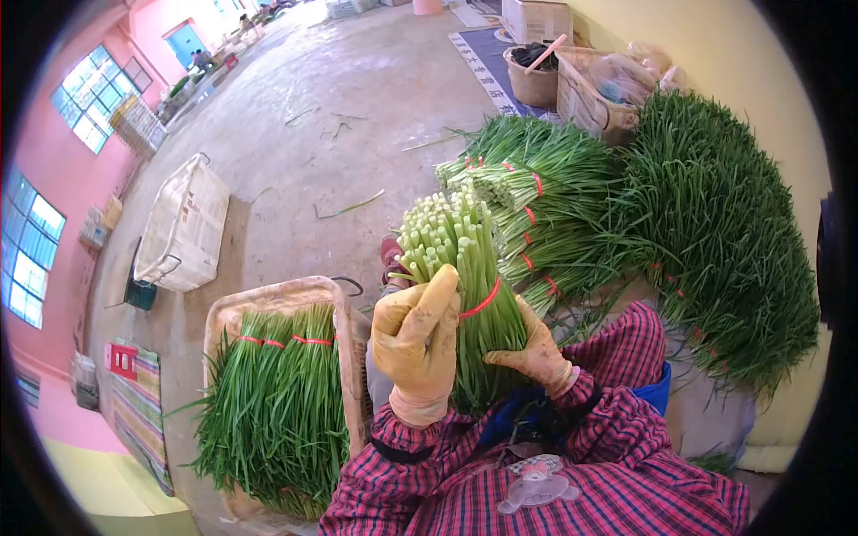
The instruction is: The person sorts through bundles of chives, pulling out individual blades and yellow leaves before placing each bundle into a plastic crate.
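Note:
A thick bundle of green stalks (474, 268), tied with a red band, stands upright in front of my body with its pale cut ends up. My right hand (534, 351), in a stained yellowish glove, is wrapped round its lower right side, below the band. On the bundle's left, my gloved left hand (418, 330) is raised against the stalks with its fingers close together; whether it grips anything is hidden. At the lower left, a crate (277, 295) holds several banded bundles. More banded bundles (545, 192) are piled at the right.
A large heap of green leaves (715, 232) lies along the right wall. Behind it are a crate with plastic bags (590, 103) and a bucket (534, 85). An empty white crate (183, 223) stands on the left, near a red stool (121, 360). People (201, 61) are far off.

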`<state>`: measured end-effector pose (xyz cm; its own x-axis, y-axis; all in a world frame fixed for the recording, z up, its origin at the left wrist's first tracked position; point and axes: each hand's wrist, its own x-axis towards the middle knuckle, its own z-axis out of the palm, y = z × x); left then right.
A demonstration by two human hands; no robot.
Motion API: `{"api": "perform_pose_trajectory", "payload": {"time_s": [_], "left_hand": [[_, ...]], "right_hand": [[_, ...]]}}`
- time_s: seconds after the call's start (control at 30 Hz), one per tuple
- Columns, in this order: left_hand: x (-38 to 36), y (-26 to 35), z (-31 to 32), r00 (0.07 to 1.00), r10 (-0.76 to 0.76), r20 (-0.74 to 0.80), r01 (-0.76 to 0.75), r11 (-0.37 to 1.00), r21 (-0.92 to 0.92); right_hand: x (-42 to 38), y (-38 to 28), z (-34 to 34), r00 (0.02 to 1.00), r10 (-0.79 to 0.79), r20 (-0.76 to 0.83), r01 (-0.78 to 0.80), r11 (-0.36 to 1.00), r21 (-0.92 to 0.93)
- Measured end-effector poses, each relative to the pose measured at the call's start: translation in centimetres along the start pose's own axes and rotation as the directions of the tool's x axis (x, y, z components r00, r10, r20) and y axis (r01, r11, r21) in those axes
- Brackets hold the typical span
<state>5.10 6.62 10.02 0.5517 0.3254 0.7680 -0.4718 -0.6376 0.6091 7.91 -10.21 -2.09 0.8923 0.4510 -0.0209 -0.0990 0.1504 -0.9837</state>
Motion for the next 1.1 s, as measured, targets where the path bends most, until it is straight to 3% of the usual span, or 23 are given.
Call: {"api": "perform_pose_trajectory", "payload": {"time_s": [0.23,0.37,0.47,0.53,0.57,0.63,0.67,0.7,0.77,0.83,0.9,0.93,0.97,1.03,1.1], "left_hand": [[0.5,-0.5,-0.4,0.952,0.303,0.033,-0.304,0.933,0.194],[0.4,-0.5,-0.2,0.952,0.302,0.044,-0.305,0.929,0.210],[0.0,-0.1,0.0,0.979,0.203,0.028,-0.205,0.967,0.150],[0.0,0.6,0.0,0.999,0.030,0.009,-0.031,0.993,0.116],[0.2,0.7,0.0,0.999,0.031,0.009,-0.032,0.993,0.116],[0.8,0.8,0.1,0.984,-0.166,-0.062,0.161,0.984,-0.081],[0.9,0.3,0.1,0.985,-0.168,-0.045,0.160,0.978,-0.135],[1.1,0.3,0.0,0.985,-0.166,-0.042,0.159,0.978,-0.133],[1.8,0.6,-0.1,0.970,-0.240,-0.025,0.222,0.929,-0.296],[3.0,1.1,-0.7,0.969,-0.246,-0.012,0.232,0.930,-0.287],[4.6,1.7,-1.4,0.938,-0.346,0.020,0.338,0.902,-0.267],[5.6,2.1,-1.5,0.900,-0.434,-0.038,0.396,0.851,-0.344],[6.4,2.2,-1.8,0.902,-0.430,-0.030,0.395,0.853,-0.342],[8.0,2.0,-2.6,0.949,-0.291,-0.124,0.238,0.915,-0.326],[9.3,1.7,-4.1,0.955,-0.271,-0.119,0.238,0.942,-0.235]], "right_hand": [[-0.2,0.1,0.0,1.000,0.005,-0.006,-0.004,1.000,0.017],[-0.2,-0.4,0.1,1.000,0.000,0.015,0.000,1.000,0.001],[-0.3,-1.0,0.1,1.000,0.008,0.001,-0.008,0.999,-0.053],[-0.2,0.0,-0.2,1.000,-0.005,0.008,0.005,0.999,-0.051],[-0.1,0.0,-0.2,1.000,-0.017,0.016,0.018,0.999,-0.050],[-0.1,-0.4,0.2,1.000,0.006,0.013,-0.006,1.000,0.017],[-0.1,-0.7,0.3,1.000,0.028,0.014,-0.029,0.996,0.083],[-0.1,-0.6,0.2,1.000,0.028,0.013,-0.029,0.996,0.087],[0.0,-0.2,0.1,1.000,0.005,0.010,-0.006,0.998,0.057],[0.1,-0.4,0.2,1.000,0.009,0.017,-0.010,0.997,0.079],[0.2,-0.7,0.2,1.000,0.010,0.024,-0.013,0.995,0.098],[0.3,-0.7,0.1,0.999,-0.007,0.031,0.005,0.998,0.067],[0.3,-0.8,0.0,0.999,-0.023,0.037,0.021,0.999,0.037],[0.4,-0.9,-0.1,0.999,-0.030,0.035,0.028,0.998,0.049],[0.5,-0.6,-0.1,0.999,-0.040,0.034,0.038,0.997,0.063]]}}
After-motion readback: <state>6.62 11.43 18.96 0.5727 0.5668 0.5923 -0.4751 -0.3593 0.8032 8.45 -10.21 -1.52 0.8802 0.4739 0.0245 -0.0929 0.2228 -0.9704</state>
